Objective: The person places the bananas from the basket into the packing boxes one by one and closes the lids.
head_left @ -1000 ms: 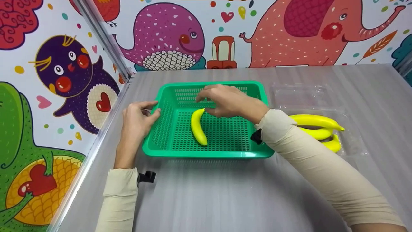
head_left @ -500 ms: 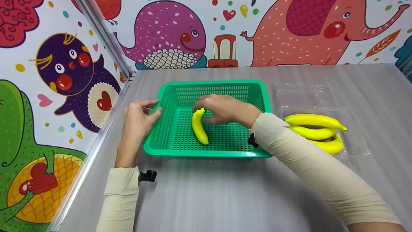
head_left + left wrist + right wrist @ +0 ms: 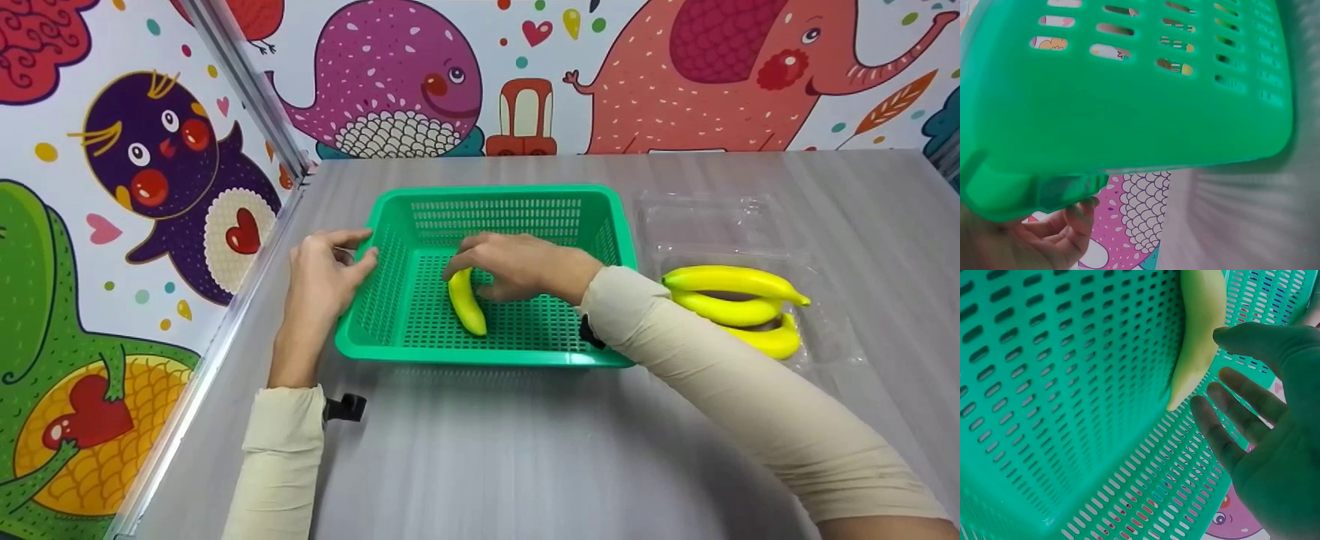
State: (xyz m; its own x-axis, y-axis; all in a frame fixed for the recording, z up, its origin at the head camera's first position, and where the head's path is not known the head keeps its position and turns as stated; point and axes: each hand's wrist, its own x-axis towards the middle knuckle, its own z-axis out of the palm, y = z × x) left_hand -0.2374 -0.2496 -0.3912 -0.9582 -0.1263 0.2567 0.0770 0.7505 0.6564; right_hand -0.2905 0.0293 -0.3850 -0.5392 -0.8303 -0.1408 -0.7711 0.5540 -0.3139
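Observation:
A green plastic basket [image 3: 480,358] stands on the table, with one yellow banana [image 3: 469,311] on its slotted floor. My right hand [image 3: 517,266] is inside the basket over the banana's far end, which its fingers partly hide in the head view. In the right wrist view the thumb [image 3: 1241,337] is right at the banana's side, while the other fingers [image 3: 1241,399] reach out loosely, apart from each other. My left hand [image 3: 322,274] holds the basket's left rim between thumb and fingers; in the left wrist view its bent fingers [image 3: 1075,225] show beneath the rim.
Right of the basket lies a hinged clear plastic tray [image 3: 825,322] with three yellow bananas [image 3: 735,280] in it. Printed panels [image 3: 525,45] stand behind the table and along its left side, meeting at a metal post [image 3: 247,82].
My right hand has come lower and a little nearer over the banana, whose far end has shifted slightly left. The left hand stays at the rim.

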